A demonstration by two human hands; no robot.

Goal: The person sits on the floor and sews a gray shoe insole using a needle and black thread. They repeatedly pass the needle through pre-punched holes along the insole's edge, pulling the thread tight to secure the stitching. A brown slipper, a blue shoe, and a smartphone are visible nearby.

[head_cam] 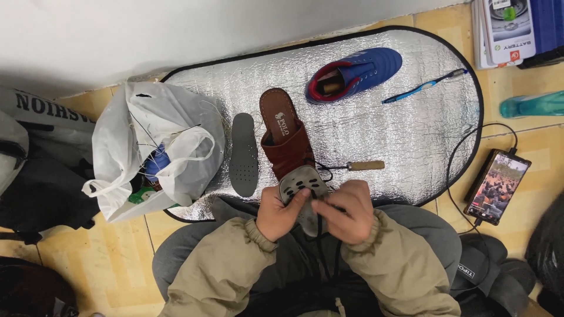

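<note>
Here, I'm pinching perforated grey insole (302,183) with left hand (281,212) and right hand (346,211), fingers closed on it; crinkled white plastic bag (155,147) holding blue thread spool (156,162).

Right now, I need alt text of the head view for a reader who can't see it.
Seen from above, a seated person's left hand and right hand hold a grey perforated sole piece with black thread, over a silver mat. On the mat lie a brown sandal, grey insole, blue shoe, toothbrush and wooden-handled awl.

Crinkled shiny foil mat (411,135), matt brown leather sandal (286,138), wooden-handled awl (355,166), glossy plastic bag (153,147)
</note>
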